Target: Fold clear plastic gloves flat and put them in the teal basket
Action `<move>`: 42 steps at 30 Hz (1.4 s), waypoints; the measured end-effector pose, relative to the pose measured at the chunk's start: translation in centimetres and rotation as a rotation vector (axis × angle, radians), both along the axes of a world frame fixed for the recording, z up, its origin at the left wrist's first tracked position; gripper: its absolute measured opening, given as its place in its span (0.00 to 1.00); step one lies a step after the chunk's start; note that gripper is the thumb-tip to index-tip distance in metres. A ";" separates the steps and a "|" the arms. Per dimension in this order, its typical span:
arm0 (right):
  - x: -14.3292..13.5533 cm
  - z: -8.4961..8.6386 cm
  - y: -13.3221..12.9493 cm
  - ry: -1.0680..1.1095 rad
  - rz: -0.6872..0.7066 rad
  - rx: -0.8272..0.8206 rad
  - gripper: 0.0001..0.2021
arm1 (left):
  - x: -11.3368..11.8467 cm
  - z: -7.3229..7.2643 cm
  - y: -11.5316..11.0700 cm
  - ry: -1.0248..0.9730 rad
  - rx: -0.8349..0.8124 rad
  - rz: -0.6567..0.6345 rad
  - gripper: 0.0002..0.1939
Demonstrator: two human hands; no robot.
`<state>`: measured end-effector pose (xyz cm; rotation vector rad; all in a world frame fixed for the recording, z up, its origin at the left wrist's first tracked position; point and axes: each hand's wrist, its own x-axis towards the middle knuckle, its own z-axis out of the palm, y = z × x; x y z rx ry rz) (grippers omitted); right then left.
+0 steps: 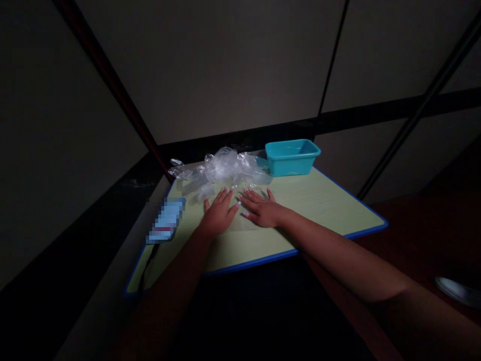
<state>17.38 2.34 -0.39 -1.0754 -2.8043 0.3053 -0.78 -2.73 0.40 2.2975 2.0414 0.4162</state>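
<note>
Crumpled plastic heap (224,167), transparent, shiny, whitish where bunched

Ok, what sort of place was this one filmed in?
Possibly a dim corner of a home, though that's a guess: a blue-edged table stands beside large panels with dark strips, and holds a turquoise tub and crumpled clear plastic.

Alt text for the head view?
The left hand and right hand spread palm-down over a pale yellow table, clear crumpled plastic just beyond. A turquoise tub stands at back right; a pixelated blue item lies left.
</note>
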 end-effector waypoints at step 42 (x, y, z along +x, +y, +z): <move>0.6 0.5 1.3 0.068 -0.227 0.053 0.27 | 2.8 -0.6 -1.7 0.219 -0.085 -0.132 0.35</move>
